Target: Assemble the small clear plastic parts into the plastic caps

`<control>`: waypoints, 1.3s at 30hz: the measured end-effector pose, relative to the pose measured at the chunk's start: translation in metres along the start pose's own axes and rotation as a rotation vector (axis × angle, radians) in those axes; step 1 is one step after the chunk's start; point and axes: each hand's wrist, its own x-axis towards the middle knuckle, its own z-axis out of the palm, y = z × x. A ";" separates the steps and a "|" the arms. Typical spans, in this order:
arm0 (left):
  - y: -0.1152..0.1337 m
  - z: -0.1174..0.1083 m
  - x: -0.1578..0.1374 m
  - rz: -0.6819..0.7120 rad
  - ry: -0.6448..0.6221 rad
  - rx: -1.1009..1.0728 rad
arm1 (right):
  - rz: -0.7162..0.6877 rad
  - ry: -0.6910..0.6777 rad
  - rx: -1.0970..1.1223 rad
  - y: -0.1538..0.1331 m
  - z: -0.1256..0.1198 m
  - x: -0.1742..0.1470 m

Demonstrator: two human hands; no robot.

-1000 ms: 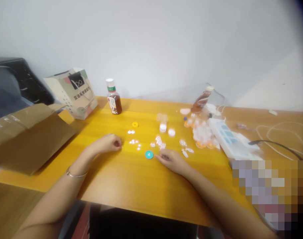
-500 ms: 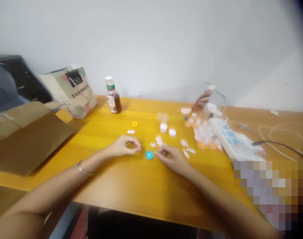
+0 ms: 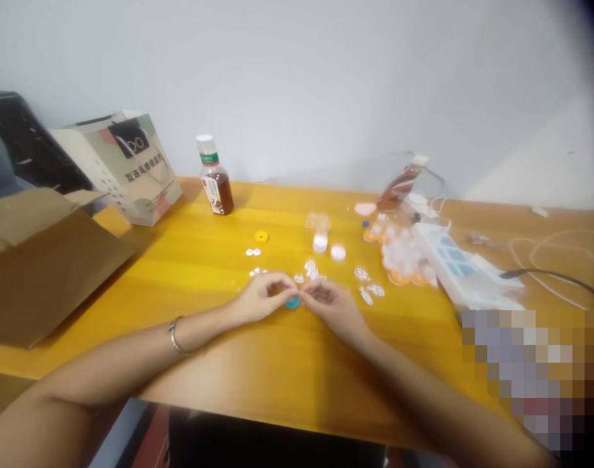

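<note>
My left hand (image 3: 265,298) and my right hand (image 3: 334,308) meet fingertip to fingertip over a small teal disc (image 3: 292,303) on the table. Both are pinched closed; anything between the fingertips is too small to make out. The fingers cover part of the disc. Just beyond them lie white cut-out pieces (image 3: 310,267), and more white cut-outs (image 3: 366,296) are to the right of my right hand. Past my left hand are small white discs (image 3: 253,252) and a yellow disc (image 3: 261,236).
White round containers (image 3: 320,243) stand mid-table. A dark drink bottle (image 3: 218,190) and paper bag (image 3: 145,172) are at back left, with a cardboard box (image 3: 48,266) nearer. Rightward are a tilted bottle (image 3: 399,186), orange-and-white pieces (image 3: 407,257), a white tray (image 3: 436,270) and cables (image 3: 553,276).
My left hand has moved right until its fingertips meet those of my right hand over the teal disc. Small white discs behind my left hand have come into sight. The view has shifted slightly.
</note>
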 end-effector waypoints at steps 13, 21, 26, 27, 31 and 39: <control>-0.007 -0.012 -0.007 0.358 0.025 0.521 | 0.083 -0.050 -0.009 0.009 -0.003 0.004; -0.006 -0.009 -0.007 0.384 -0.019 0.626 | 0.096 -0.052 -0.038 0.008 0.001 0.002; -0.008 -0.011 -0.006 0.356 -0.033 0.609 | 0.062 -0.001 -0.084 0.007 -0.004 0.004; -0.009 -0.011 -0.006 0.347 -0.035 0.614 | 0.039 0.041 -0.103 0.007 -0.005 0.005; -0.009 -0.010 -0.006 0.303 -0.057 0.646 | -0.093 0.108 -0.257 0.015 -0.012 0.007; -0.009 -0.009 -0.004 0.216 -0.101 0.687 | -0.514 0.009 -0.620 0.033 -0.007 0.004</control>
